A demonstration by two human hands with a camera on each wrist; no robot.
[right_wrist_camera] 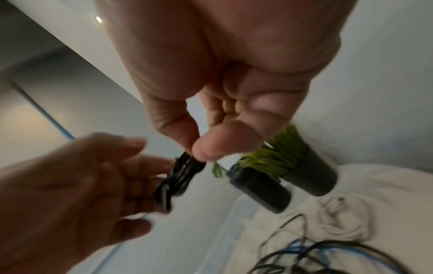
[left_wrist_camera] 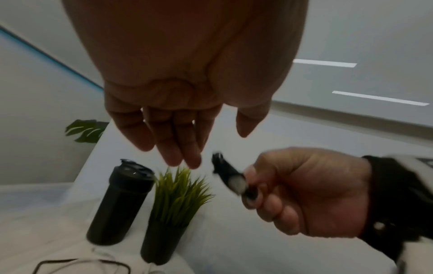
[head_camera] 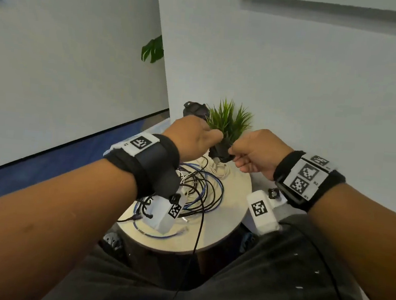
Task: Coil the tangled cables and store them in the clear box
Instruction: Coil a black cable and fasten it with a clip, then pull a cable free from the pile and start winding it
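Observation:
A small black coiled cable (head_camera: pixel 221 149) hangs in the air above the round table. My right hand (head_camera: pixel 257 153) pinches this coil (right_wrist_camera: pixel 180 178) between thumb and forefinger. My left hand (head_camera: pixel 193 137) is beside it with its fingers (left_wrist_camera: pixel 178 144) straight. In the left wrist view a small gap shows between those fingers and the coil (left_wrist_camera: pixel 227 178). A tangle of black and blue cables (head_camera: pixel 200 191) lies on the table below, with a white cable (head_camera: pixel 219 169) behind it. A pale translucent surface (head_camera: pixel 154 128) by my left wrist looks like the clear box.
A black bottle (head_camera: pixel 193 108) and a grass plant in a black pot (head_camera: pixel 228 121) stand at the back of the round table (head_camera: pixel 228 227), close to the white wall. My lap in dark trousers is right under the table's near edge.

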